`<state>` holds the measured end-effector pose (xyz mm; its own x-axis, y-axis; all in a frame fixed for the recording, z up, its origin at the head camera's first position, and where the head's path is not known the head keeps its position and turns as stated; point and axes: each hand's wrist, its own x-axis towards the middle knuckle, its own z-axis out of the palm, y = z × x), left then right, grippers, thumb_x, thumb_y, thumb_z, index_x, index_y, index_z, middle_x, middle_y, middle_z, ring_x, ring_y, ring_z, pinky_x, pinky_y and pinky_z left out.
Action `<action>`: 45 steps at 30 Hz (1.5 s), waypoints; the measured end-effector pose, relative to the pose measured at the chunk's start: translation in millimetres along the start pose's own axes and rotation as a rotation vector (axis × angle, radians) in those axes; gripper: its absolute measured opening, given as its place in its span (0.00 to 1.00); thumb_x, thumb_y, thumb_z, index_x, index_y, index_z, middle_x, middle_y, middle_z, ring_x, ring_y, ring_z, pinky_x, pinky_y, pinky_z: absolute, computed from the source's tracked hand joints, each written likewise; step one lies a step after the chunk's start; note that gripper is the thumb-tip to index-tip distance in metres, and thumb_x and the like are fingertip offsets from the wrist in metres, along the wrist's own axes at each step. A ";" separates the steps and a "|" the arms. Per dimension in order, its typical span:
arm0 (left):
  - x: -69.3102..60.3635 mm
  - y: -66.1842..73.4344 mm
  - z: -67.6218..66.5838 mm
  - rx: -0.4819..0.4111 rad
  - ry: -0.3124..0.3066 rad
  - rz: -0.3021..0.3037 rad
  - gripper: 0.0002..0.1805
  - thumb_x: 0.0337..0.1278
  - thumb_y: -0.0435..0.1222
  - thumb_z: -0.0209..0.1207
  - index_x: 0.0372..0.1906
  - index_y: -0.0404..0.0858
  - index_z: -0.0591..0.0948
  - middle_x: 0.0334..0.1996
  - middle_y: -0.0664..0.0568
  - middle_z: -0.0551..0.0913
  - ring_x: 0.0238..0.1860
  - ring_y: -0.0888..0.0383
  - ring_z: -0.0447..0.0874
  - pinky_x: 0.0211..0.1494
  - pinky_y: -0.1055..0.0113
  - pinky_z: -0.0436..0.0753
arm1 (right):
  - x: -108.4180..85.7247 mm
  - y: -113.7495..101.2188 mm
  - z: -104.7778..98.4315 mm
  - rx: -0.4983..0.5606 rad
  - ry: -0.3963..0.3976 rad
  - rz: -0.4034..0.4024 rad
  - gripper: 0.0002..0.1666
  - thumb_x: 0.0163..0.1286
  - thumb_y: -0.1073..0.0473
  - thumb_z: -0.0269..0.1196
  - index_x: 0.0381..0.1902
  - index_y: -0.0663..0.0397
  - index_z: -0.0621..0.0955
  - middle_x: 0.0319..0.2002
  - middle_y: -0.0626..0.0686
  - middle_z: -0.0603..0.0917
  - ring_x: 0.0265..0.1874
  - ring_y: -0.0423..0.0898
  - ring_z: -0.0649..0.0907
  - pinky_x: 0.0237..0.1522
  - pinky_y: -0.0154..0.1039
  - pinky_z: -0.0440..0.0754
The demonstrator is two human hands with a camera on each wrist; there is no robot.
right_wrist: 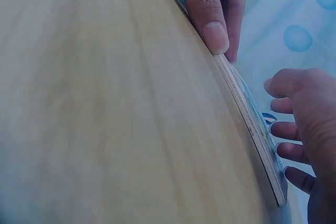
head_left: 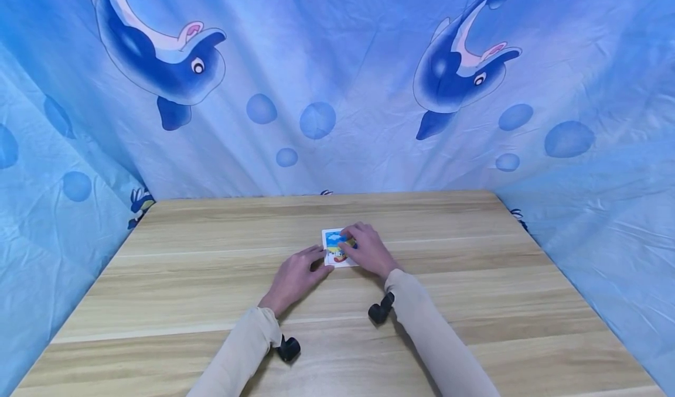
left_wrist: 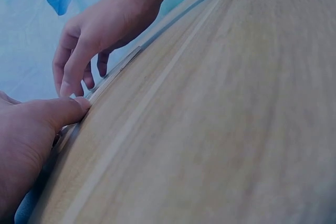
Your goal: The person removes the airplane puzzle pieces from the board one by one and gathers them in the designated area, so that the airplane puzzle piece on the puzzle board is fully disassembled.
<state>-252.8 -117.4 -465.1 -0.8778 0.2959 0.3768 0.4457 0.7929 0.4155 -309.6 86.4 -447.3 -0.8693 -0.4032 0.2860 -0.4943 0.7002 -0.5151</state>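
Observation:
A small, thin wooden picture board (head_left: 331,262) with a white border and a blue, yellow and red picture lies flat on the table. My left hand (head_left: 298,275) holds its near left corner, thumb on the near edge and fingers along the left side. Over the right part of the picture is my right hand (head_left: 367,249), its fingers spread and slightly bent, covering part of it. In the right wrist view, the board's layered edge (right_wrist: 247,124) shows beside my right fingers (right_wrist: 291,129); nothing is visible between these fingers and thumb. Whether the fingertips touch the picture I cannot tell.
The wood-grain table (head_left: 211,303) stretches around both hands. Behind it and at both sides hangs a blue curtain (head_left: 358,92) with dolphins and bubbles. Each sleeved wrist carries a small black camera, the left one (head_left: 288,348) and the right one (head_left: 381,309).

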 end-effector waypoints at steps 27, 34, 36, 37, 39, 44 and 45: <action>2.6 -1.1 0.6 -0.001 0.043 0.034 0.24 0.56 0.51 0.64 0.52 0.39 0.84 0.55 0.44 0.81 0.56 0.48 0.80 0.58 0.53 0.79 | 24.5 -5.7 8.9 -0.174 -0.110 -0.003 0.22 0.70 0.44 0.59 0.58 0.44 0.77 0.52 0.53 0.73 0.49 0.49 0.70 0.49 0.47 0.72; 3.0 -0.7 -1.5 -0.003 0.042 0.036 0.24 0.56 0.50 0.65 0.52 0.39 0.84 0.55 0.44 0.81 0.56 0.47 0.80 0.58 0.53 0.79 | 26.4 -10.5 9.2 -0.176 -0.119 0.024 0.21 0.71 0.45 0.57 0.58 0.44 0.76 0.48 0.52 0.73 0.46 0.48 0.69 0.46 0.43 0.71; 3.2 -0.9 -1.9 -0.005 0.040 0.038 0.24 0.56 0.50 0.65 0.52 0.39 0.84 0.55 0.44 0.81 0.56 0.47 0.80 0.58 0.53 0.79 | 26.8 -11.3 9.9 -0.175 -0.119 0.034 0.20 0.72 0.45 0.56 0.58 0.44 0.76 0.47 0.51 0.73 0.44 0.47 0.69 0.45 0.43 0.70; 3.3 -0.9 -2.1 -0.006 0.039 0.038 0.24 0.56 0.50 0.65 0.52 0.39 0.84 0.55 0.44 0.81 0.56 0.47 0.80 0.58 0.53 0.79 | 27.1 -11.9 10.1 -0.171 -0.118 0.038 0.20 0.72 0.45 0.56 0.57 0.43 0.76 0.46 0.51 0.73 0.44 0.47 0.69 0.44 0.43 0.70; 3.4 -1.3 -2.3 -0.005 0.038 0.038 0.24 0.56 0.51 0.64 0.52 0.39 0.84 0.55 0.44 0.81 0.56 0.47 0.80 0.58 0.53 0.79 | 27.4 -13.0 10.1 -0.159 -0.116 0.044 0.18 0.72 0.46 0.55 0.57 0.43 0.76 0.45 0.51 0.73 0.43 0.48 0.69 0.44 0.43 0.69; 3.1 -2.0 -2.0 -0.005 0.039 0.042 0.24 0.56 0.51 0.64 0.52 0.40 0.84 0.55 0.44 0.81 0.56 0.48 0.80 0.58 0.53 0.79 | 28.8 -14.7 11.4 -0.158 -0.112 0.057 0.16 0.74 0.48 0.54 0.55 0.43 0.75 0.45 0.52 0.73 0.43 0.49 0.69 0.44 0.45 0.70; 3.0 -1.9 -2.1 -0.008 0.038 0.044 0.24 0.56 0.51 0.64 0.52 0.39 0.84 0.55 0.44 0.81 0.56 0.48 0.80 0.58 0.53 0.79 | 29.1 -14.6 11.9 -0.161 -0.111 0.061 0.15 0.74 0.49 0.53 0.55 0.43 0.75 0.45 0.52 0.73 0.43 0.49 0.69 0.44 0.45 0.70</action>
<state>-255.9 -119.1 -463.0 -0.8503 0.3098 0.4256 0.4849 0.7755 0.4043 -327.6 57.5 -441.1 -0.8958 -0.4137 0.1626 -0.4435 0.8068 -0.3903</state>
